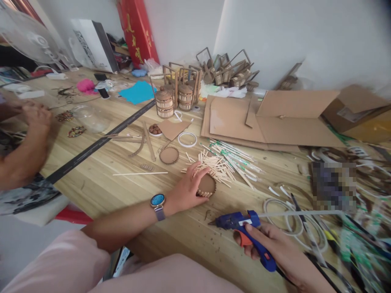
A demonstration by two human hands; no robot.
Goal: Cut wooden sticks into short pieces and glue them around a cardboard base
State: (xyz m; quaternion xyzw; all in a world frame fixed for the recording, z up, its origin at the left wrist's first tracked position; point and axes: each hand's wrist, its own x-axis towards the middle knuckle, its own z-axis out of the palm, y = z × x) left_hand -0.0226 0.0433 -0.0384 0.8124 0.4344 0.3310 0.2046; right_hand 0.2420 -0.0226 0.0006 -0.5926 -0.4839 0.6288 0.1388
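My left hand (187, 190), a watch on its wrist, curves round a round cardboard base (207, 184), thumb at the near rim and fingers at the far side. Short stick pieces stand along part of that rim. In my right hand (275, 244) is a blue glue gun (238, 221), its nozzle pointing left, just below the base and apart from it. A long pale glue stick (299, 213) runs out of its back. Beyond my left hand lies a heap of short wooden sticks (216, 165). A second round cardboard base (169, 155) rests farther left.
Small lidded baskets with tall handles (165, 103) stand at the back. Flattened cardboard (235, 118) lies to their right. White tubing coils (293, 219) and clutter fill the right side. At left are another person's hands (36, 114) and a glass jar (91, 118).
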